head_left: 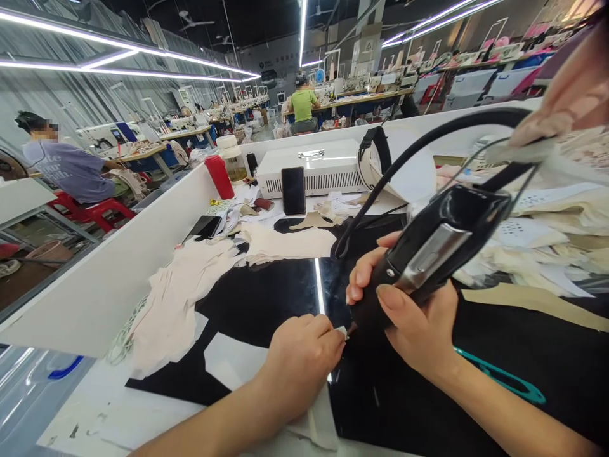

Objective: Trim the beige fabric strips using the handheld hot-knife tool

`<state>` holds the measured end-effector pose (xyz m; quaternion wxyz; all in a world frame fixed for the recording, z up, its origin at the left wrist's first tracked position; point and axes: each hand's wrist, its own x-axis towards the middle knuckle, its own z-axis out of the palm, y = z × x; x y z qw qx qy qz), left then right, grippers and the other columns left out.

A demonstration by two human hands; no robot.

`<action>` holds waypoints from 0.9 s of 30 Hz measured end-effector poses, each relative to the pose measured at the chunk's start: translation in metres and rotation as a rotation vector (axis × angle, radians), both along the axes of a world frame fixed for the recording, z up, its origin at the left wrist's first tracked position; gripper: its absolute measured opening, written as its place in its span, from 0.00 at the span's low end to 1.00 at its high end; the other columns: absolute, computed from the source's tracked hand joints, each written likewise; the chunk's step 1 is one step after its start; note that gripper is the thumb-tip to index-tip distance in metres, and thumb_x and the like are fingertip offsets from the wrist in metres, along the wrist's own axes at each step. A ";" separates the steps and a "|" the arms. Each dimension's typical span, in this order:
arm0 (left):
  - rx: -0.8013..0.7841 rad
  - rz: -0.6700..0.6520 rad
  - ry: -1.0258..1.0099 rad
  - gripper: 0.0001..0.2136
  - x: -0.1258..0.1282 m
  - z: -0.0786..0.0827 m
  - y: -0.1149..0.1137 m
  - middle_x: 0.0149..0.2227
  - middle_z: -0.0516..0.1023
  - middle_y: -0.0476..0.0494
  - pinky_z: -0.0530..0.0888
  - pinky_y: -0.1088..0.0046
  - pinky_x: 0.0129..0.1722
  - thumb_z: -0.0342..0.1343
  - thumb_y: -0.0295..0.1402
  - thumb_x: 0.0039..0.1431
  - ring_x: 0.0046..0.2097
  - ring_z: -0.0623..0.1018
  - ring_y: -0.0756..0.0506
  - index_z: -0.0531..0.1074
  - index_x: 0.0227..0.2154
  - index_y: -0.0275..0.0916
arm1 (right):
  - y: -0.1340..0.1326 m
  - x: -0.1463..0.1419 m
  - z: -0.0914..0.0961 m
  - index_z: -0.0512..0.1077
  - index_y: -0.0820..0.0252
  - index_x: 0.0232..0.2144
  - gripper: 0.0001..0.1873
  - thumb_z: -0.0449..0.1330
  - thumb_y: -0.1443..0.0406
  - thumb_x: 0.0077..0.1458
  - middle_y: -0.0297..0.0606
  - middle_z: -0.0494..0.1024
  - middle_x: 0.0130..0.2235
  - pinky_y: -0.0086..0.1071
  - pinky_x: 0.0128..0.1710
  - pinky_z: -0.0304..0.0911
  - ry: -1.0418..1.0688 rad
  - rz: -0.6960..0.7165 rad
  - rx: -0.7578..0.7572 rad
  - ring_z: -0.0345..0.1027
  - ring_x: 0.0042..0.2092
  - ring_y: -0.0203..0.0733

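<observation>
My right hand (419,317) is wrapped round a thick black corded handheld tool (428,247) with a silver metal strip on its side. The tool tilts, its lower end pointing down toward my left hand. My left hand (304,355) is closed in a pinch on a small pale scrap (343,332), right beside the tool's dark tip. Most of the scrap is hidden by my fingers. Under both hands lies a glossy black sheet (266,285). A white piece (233,358) rests near my left wrist, and teal-handled scissors or snips (504,377) lie beside my right forearm.
Pale fabric pieces (176,292) lie at the left, with more stacks (537,247) at the right. Behind stand a phone (294,190), a white vented box (328,165) and a red cup (219,178). The black cord (409,152) arches above the table. Two people sit farther off.
</observation>
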<state>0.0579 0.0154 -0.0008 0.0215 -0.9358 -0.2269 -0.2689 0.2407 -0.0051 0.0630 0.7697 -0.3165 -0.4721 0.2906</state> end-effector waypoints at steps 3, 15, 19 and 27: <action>-0.016 0.000 0.010 0.13 0.000 0.001 0.001 0.33 0.80 0.51 0.68 0.63 0.29 0.58 0.29 0.84 0.31 0.78 0.45 0.82 0.39 0.42 | 0.000 0.000 -0.001 0.75 0.47 0.52 0.26 0.81 0.47 0.64 0.27 0.81 0.34 0.35 0.28 0.79 -0.018 -0.019 -0.024 0.76 0.28 0.40; -0.047 -0.032 0.062 0.09 -0.027 0.011 -0.005 0.36 0.80 0.51 0.72 0.64 0.31 0.61 0.22 0.78 0.33 0.77 0.45 0.81 0.42 0.41 | -0.008 0.009 0.000 0.76 0.47 0.53 0.28 0.82 0.47 0.61 0.28 0.81 0.33 0.39 0.29 0.78 -0.034 -0.026 -0.031 0.76 0.29 0.42; 0.036 -0.029 0.086 0.12 -0.034 0.008 -0.011 0.37 0.81 0.49 0.73 0.63 0.31 0.57 0.15 0.73 0.33 0.76 0.44 0.78 0.43 0.39 | -0.010 0.012 -0.001 0.77 0.46 0.53 0.26 0.82 0.50 0.62 0.29 0.81 0.34 0.39 0.30 0.77 -0.043 -0.014 -0.030 0.76 0.29 0.43; 0.131 -0.047 0.188 0.12 -0.027 0.012 -0.012 0.43 0.82 0.44 0.79 0.66 0.37 0.52 0.16 0.79 0.40 0.81 0.44 0.76 0.44 0.38 | -0.012 0.014 0.002 0.79 0.45 0.51 0.24 0.84 0.51 0.60 0.31 0.80 0.33 0.40 0.27 0.77 -0.038 -0.006 -0.035 0.75 0.29 0.45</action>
